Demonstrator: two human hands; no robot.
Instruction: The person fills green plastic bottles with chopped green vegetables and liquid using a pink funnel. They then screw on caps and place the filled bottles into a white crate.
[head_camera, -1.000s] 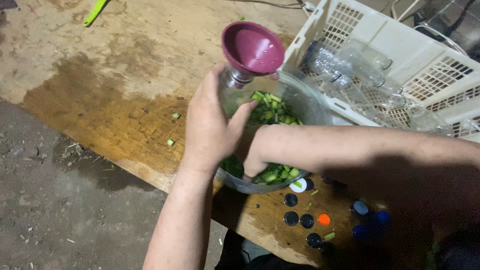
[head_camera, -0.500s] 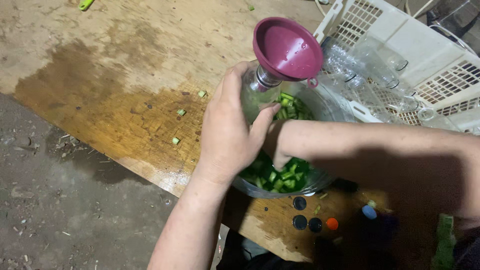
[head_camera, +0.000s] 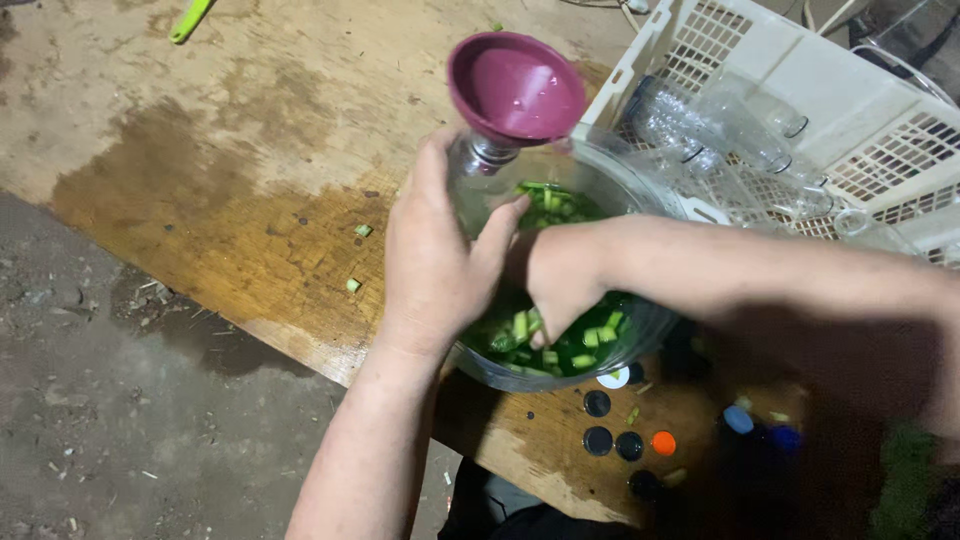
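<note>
A person's left hand (head_camera: 435, 265) wraps around a clear bottle (head_camera: 470, 190), fingers curled about its body, holding it upright at the near rim of a glass bowl (head_camera: 640, 330). A magenta funnel (head_camera: 515, 88) sits in the bottle's neck, its mouth open to the camera. The right hand (head_camera: 560, 280) reaches down into the bowl, fingers bunched among chopped green vegetable pieces (head_camera: 590, 340); whether it is pinching any cannot be told.

The bowl stands near the front edge of a worn wooden table (head_camera: 230, 130), its top pale and dusty at the far side, dark and wet-stained nearer the bowl. A few green bits (head_camera: 357, 258) lie loose on the damp patch, and a green tool (head_camera: 190, 20) lies at the far edge. Just in front of the bowl, bottle caps (head_camera: 615, 440) are scattered on the wood: black ones, an orange one (head_camera: 663, 442) and blue ones in shadow.

To the right, touching the bowl's far side, a white plastic crate (head_camera: 800, 90) holds empty clear bottles (head_camera: 720, 130) lying on their sides. Below the table's edge is a bare, gritty concrete floor (head_camera: 120, 420) strewn with small debris.
</note>
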